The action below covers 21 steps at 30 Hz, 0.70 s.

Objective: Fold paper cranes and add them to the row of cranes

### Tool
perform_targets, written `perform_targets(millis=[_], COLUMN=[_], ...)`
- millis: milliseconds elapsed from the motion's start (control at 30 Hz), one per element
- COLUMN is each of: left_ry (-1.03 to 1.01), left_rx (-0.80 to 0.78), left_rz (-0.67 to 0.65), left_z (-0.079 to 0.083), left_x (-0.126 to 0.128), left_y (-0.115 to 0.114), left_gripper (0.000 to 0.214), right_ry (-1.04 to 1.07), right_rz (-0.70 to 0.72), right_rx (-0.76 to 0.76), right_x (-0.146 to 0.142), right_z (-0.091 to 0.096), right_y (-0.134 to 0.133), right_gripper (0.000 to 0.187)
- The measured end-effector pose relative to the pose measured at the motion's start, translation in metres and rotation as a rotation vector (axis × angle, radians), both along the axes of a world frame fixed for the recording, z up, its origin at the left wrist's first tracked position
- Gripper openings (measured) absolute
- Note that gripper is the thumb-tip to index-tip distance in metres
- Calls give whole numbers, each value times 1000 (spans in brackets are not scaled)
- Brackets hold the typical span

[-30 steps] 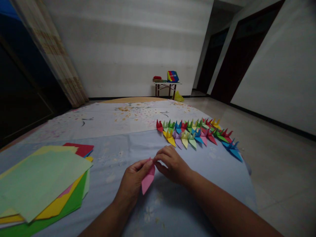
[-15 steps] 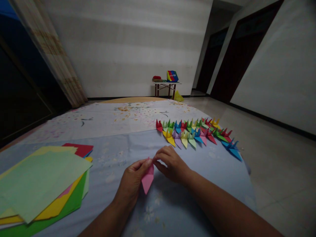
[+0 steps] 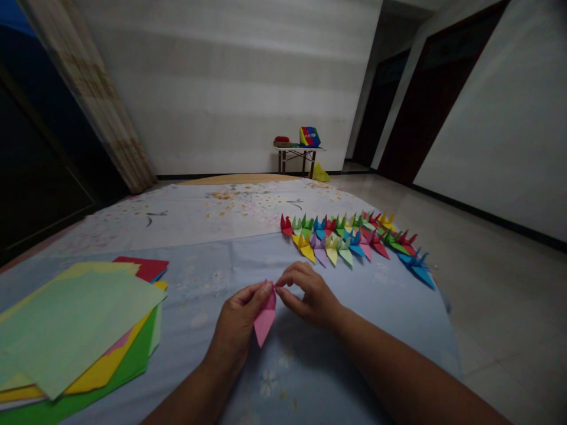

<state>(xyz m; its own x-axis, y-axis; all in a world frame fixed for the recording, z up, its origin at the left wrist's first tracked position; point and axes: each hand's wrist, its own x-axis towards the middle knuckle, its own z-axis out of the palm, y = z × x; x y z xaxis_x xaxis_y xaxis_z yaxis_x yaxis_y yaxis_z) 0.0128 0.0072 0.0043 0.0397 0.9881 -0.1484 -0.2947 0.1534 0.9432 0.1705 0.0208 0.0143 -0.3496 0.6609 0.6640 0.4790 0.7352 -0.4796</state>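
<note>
Low in the middle of the frame, the left hand (image 3: 241,316) and the right hand (image 3: 310,295) both pinch the top end of a folded pink paper (image 3: 264,319), fingertips closed on it from either side, while its pointed lower end hangs just above the pale blue cloth (image 3: 310,366). Just beyond the right hand, toward the centre right, lie rows of coloured paper cranes (image 3: 354,239). A loose stack of coloured sheets (image 3: 75,330) sits at the lower left of the frame.

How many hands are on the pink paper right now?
2: the left hand pinches the pink paper at its upper left, and the right hand grips its top tip from the right.
</note>
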Motion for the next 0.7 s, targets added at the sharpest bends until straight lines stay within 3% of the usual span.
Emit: perform_targets(millis=[333, 700], left_ry=[38, 54], left_rx=[2, -2], left_rz=[10, 17], left_z=[4, 6], left_x=[2, 2], left_y=[-2, -3], left_gripper=[30, 28], right_ry=[-102, 57], right_rz=[-64, 5], right_rx=[142, -48], right_x=[-1, -1], right_z=[-3, -1], right_y=[3, 0], right_gripper=[5, 4])
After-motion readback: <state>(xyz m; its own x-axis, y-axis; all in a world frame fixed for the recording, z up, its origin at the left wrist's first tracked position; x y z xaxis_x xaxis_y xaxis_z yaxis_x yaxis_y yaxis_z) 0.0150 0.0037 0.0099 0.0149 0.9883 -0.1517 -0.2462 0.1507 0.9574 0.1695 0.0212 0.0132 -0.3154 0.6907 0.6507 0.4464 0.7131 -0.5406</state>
